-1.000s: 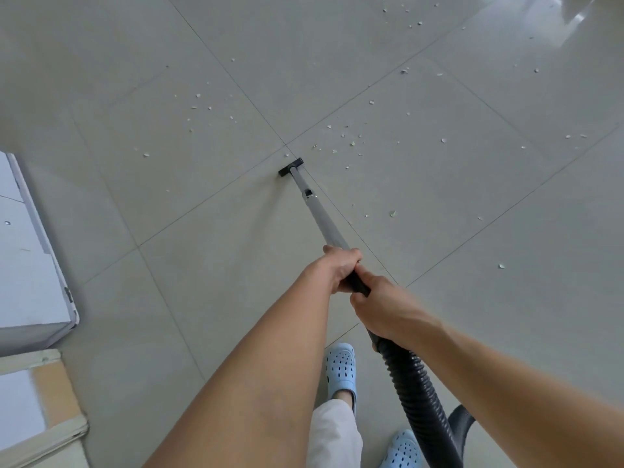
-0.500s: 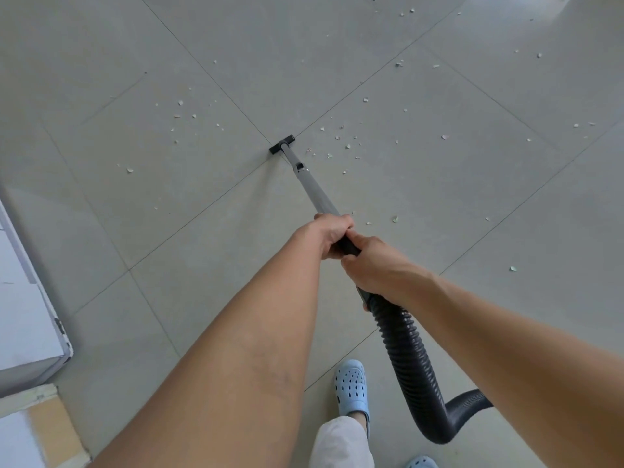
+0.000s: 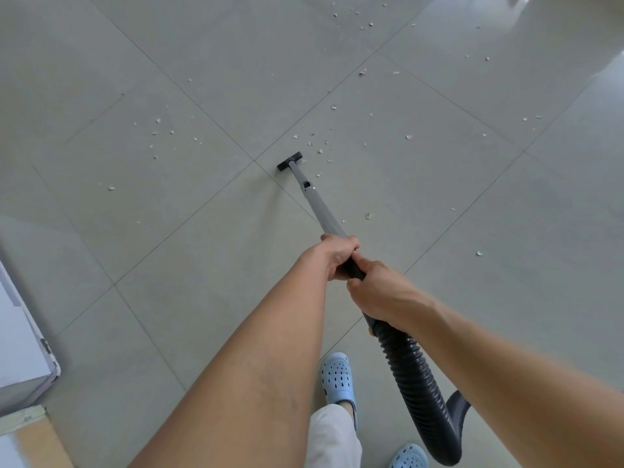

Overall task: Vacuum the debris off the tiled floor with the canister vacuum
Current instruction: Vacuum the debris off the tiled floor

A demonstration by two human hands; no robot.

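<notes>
Most of the job looks undone: pale chips of debris (image 3: 309, 143) lie scattered over the glossy grey tiled floor (image 3: 439, 204), thick just beyond the flat black nozzle (image 3: 289, 160) and again well off to its left and far ahead. Both grips are clenched on the vacuum, the left hand (image 3: 339, 253) round the smooth metal wand (image 3: 320, 211), the right hand (image 3: 380, 293) just behind where the ribbed black hose (image 3: 412, 369) begins.
</notes>
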